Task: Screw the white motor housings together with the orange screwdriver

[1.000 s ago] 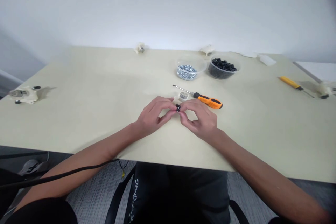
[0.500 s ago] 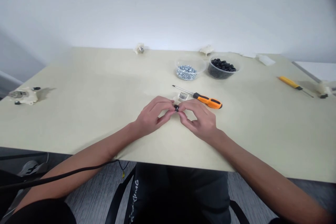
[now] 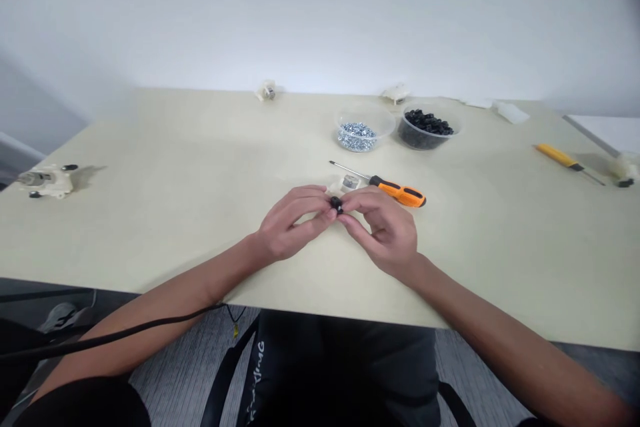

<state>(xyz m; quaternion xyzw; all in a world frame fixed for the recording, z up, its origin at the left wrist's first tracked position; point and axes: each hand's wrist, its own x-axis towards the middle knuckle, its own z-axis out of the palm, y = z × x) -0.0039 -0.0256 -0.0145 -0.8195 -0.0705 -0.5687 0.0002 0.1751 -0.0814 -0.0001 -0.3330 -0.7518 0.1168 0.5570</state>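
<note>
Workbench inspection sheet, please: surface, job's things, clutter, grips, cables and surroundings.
Surface: pale beige tabletop, no marks visible.
Job's things: small black part; orange-handled screwdriver and white plastic part just beyond the hands.
Clutter: clear bowl of silver fasteners, dark bowl of black parts, yellow-handled screwdriver, white plastic housing.
Grips: left hand and right hand both pinch the black part.
Cables: black cable across the left forearm.
Surroundings: white wall, grey carpet.

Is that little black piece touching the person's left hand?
Touching: the head view shows the small black piece held against the fingertips of the left hand.
</note>
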